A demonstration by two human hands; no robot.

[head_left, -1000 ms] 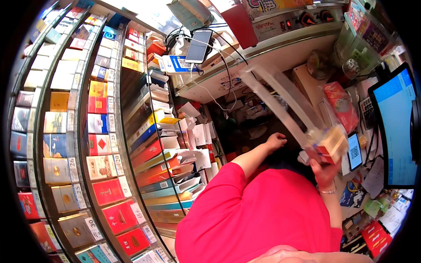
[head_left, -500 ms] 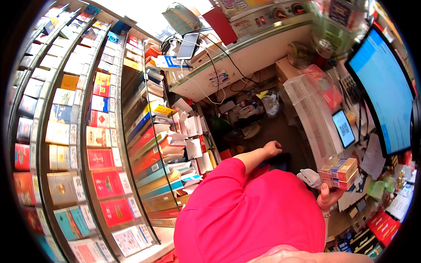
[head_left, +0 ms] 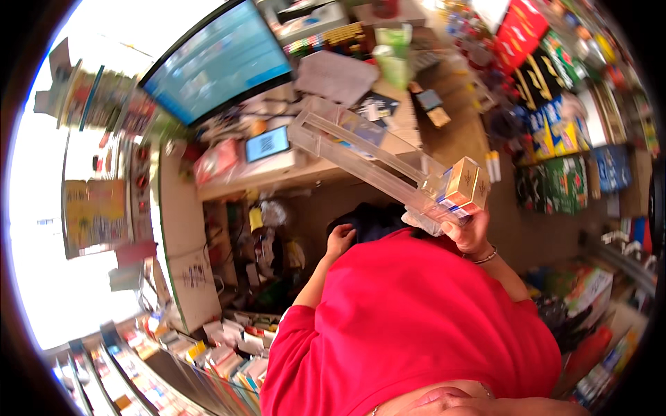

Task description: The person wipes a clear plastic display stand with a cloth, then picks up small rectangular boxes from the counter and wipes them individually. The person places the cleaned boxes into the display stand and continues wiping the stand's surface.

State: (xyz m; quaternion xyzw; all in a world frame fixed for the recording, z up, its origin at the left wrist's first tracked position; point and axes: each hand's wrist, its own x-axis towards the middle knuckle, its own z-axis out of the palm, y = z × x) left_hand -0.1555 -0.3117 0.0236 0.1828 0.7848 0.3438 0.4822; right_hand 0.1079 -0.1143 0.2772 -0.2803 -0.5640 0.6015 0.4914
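Observation:
My right hand (head_left: 472, 234) is closed on one end of a long clear plastic tray (head_left: 368, 165). At that end are gold-and-white cigarette packs (head_left: 463, 186), with my thumb below them. A crumpled whitish cloth (head_left: 422, 222) hangs beside my thumb, under the tray; how it is held is hidden. The tray's far end reaches over the desk edge, close to a phone (head_left: 268, 143) with a lit screen. My left hand (head_left: 340, 239) hangs low by dark cloth, its fingers loosely curled, with nothing visible in them.
A large monitor (head_left: 218, 62) stands on the cluttered desk, behind the phone. Cartons and packaged goods (head_left: 551, 184) crowd the right side. Shelves of small packs (head_left: 132, 371) stand at lower left. A wooden counter panel (head_left: 184, 243) rises on the left.
My view has swung right, bringing the desk and monitor ahead and the pack shelves to the lower left. My right hand still holds the tray, packs and cloth; my left hand stays low.

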